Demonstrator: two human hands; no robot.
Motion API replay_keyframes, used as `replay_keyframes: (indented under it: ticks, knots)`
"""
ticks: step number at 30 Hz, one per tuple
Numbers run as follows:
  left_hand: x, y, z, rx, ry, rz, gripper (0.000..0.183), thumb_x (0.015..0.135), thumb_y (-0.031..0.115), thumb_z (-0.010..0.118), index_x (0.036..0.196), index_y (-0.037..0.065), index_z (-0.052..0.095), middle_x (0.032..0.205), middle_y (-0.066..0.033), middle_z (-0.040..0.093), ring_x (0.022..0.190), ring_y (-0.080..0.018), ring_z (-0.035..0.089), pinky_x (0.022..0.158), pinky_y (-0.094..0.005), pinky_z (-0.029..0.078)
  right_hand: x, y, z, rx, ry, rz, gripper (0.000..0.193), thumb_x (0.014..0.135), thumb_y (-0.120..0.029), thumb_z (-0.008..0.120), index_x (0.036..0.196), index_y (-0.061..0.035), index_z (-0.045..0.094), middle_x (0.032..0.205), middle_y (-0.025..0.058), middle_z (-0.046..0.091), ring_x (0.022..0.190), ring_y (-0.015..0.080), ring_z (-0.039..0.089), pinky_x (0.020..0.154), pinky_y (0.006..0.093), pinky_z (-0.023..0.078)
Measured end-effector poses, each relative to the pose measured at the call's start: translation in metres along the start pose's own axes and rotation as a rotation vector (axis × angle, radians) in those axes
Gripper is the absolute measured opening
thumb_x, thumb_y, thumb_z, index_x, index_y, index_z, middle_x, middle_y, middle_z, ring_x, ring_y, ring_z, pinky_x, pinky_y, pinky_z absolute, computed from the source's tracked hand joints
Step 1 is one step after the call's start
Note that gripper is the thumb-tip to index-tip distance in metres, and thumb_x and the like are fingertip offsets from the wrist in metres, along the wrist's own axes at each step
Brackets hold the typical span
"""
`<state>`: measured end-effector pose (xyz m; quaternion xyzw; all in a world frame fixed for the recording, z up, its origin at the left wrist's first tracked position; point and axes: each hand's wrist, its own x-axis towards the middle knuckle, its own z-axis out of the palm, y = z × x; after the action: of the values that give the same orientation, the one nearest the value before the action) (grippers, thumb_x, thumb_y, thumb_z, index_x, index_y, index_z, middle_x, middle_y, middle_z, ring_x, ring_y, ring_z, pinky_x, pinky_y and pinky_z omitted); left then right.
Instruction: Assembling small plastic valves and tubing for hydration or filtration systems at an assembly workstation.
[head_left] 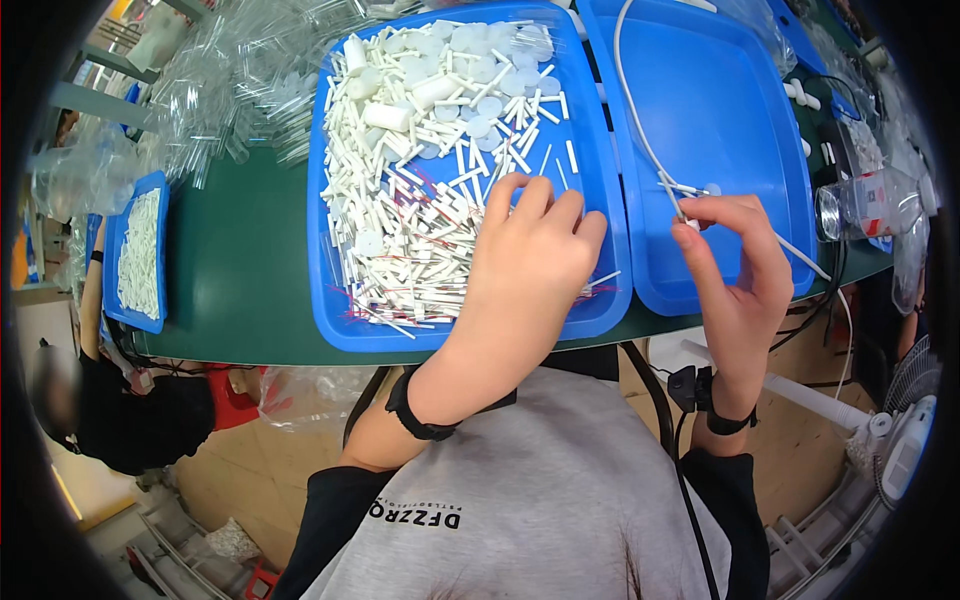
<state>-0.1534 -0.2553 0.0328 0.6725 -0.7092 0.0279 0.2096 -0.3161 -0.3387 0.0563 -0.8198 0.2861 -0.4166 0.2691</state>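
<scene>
My left hand (540,245) reaches into the left blue tray (318,240), its fingers curled down into a pile of short white tubes (400,225). Its fingertips are hidden, so what they grip cannot be seen. Thin red wires and metallic leads lie among the tubes. Over the right blue tray (640,270), thumb and forefinger of my right hand (740,265) pinch a small white piece (690,224). A white cable (638,120) arcs from the top down to these fingertips. Beside them in the tray are a few small white bits.
Translucent discs (485,110) and white cylinders (388,117) top the pile. Clear plastic tubes (225,90) lie behind, left. A smaller blue tray (163,250) sits far left, near another person (140,410). At right are a plastic bottle (870,205) and a fan (905,430).
</scene>
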Motion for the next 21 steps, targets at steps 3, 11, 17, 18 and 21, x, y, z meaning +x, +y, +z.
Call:
replay_keyframes:
  ticks: [3,11,17,18,21]
  knots:
    - [0.000,0.001,-0.006,0.018,-0.017,0.038,0.012,0.070,0.007,0.065,0.082,0.005,0.064,0.085,-0.0064,0.057,0.091,-0.0248,0.054,0.095,-0.0402,0.039,-0.001,0.003,-0.002,0.005,-0.017,-0.024,0.019,0.075,0.004,0.072,0.092,0.0001,0.066,0.083,0.0077,0.065,0.075,0.0184,0.057,0.068,0.0288,0.045]
    - [0.001,-0.004,-0.020,-0.040,-0.158,0.153,0.014,0.072,0.005,0.061,0.085,0.004,0.063,0.089,-0.0067,0.056,0.095,-0.0249,0.053,0.097,-0.0398,0.039,-0.009,0.011,-0.009,-0.004,-0.046,0.005,0.020,0.075,0.003,0.073,0.093,0.0005,0.065,0.084,0.0085,0.065,0.074,0.0189,0.057,0.067,0.0292,0.044]
    - [0.001,-0.004,-0.014,-0.024,-0.170,0.224,0.016,0.072,0.004,0.059,0.089,0.002,0.059,0.089,-0.0083,0.054,0.096,-0.0256,0.053,0.100,-0.0413,0.038,-0.009,0.011,-0.015,-0.092,-0.068,-0.085,0.020,0.072,0.004,0.074,0.091,-0.0022,0.069,0.084,0.0070,0.065,0.078,0.0194,0.057,0.069,0.0297,0.043]
    - [0.002,-0.004,-0.014,-0.003,-0.175,0.255,0.017,0.072,0.004,0.059,0.089,0.002,0.057,0.089,-0.0089,0.054,0.096,-0.0257,0.053,0.101,-0.0418,0.038,-0.010,0.011,-0.016,-0.095,-0.069,-0.083,0.020,0.072,0.004,0.074,0.091,-0.0022,0.069,0.084,0.0070,0.065,0.078,0.0194,0.057,0.069,0.0297,0.043]
    - [0.002,-0.008,-0.017,0.052,-0.205,0.293,0.017,0.072,0.004,0.059,0.089,0.002,0.056,0.088,-0.0096,0.053,0.096,-0.0257,0.053,0.103,-0.0427,0.037,-0.013,0.011,-0.019,-0.089,-0.063,-0.036,0.021,0.070,0.004,0.074,0.089,-0.0036,0.071,0.083,0.0063,0.064,0.079,0.0196,0.057,0.069,0.0297,0.043]
